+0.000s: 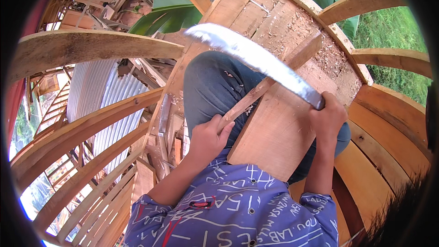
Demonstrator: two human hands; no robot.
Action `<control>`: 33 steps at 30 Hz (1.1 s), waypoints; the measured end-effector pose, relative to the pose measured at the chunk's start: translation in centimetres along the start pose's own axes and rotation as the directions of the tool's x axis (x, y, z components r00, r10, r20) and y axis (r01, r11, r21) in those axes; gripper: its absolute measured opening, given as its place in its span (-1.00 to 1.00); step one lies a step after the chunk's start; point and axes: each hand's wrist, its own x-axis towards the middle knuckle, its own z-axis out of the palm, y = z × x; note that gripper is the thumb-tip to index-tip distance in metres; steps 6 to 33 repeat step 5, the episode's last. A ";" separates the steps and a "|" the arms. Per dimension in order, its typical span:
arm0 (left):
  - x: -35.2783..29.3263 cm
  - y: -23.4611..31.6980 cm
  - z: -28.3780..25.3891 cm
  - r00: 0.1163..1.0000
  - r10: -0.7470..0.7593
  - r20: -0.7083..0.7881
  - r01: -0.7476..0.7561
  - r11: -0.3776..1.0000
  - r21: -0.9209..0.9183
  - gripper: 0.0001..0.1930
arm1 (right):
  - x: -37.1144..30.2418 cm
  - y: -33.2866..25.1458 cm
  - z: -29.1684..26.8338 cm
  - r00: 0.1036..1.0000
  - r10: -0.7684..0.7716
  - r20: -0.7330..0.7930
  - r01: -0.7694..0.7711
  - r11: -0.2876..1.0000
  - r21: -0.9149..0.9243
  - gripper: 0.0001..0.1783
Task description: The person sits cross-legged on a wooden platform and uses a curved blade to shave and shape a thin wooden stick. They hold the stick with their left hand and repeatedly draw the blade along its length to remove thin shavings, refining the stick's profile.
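Note:
My left hand (208, 138) is closed round the lower end of a long, narrow piece of wood (249, 96). The stick slants away to the upper right, and its far end is wider. In my right hand (328, 115) is the handle end of a machete (256, 55), mostly hidden by the fingers. Its long, bright, curved blade points to the upper left and crosses over the stick, hiding part of it. I cannot tell if they touch. A broad plank (279, 128) lies slanted between my knees, under the stick.
Wood shavings (336, 59) are scattered over the plank floor (270, 7) ahead. Curved wooden ribs (96, 45) rise on both sides, with side planks (379, 132) at right. Corrugated metal sheets (103, 96) and scrap timber lie below at left. Large green leaves (169, 7) hang beyond.

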 end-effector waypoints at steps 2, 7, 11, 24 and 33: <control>0.3 0.4 0.0 1.000 0.014 -0.021 -0.015 1.000 -0.007 -0.70 | 1.9 2.3 -0.1 0.964 0.264 -0.014 -0.264 0.962 -0.073 -0.89; 0.5 0.5 0.4 0.999 0.012 -0.031 -0.013 0.999 -0.031 -0.70 | 3.6 3.7 -1.0 0.891 0.447 0.079 -0.445 0.895 -0.043 -0.84; 0.5 0.5 0.4 0.999 0.012 -0.031 -0.013 0.999 -0.031 -0.70 | 3.6 3.7 -1.0 0.891 0.447 0.079 -0.445 0.895 -0.043 -0.84; 0.5 0.5 0.4 0.999 0.012 -0.031 -0.013 0.999 -0.031 -0.70 | 3.6 3.7 -1.0 0.891 0.447 0.079 -0.445 0.895 -0.043 -0.84; 0.5 0.5 0.4 0.999 0.012 -0.031 -0.013 0.999 -0.031 -0.70 | 3.6 3.7 -1.0 0.891 0.447 0.079 -0.445 0.895 -0.043 -0.84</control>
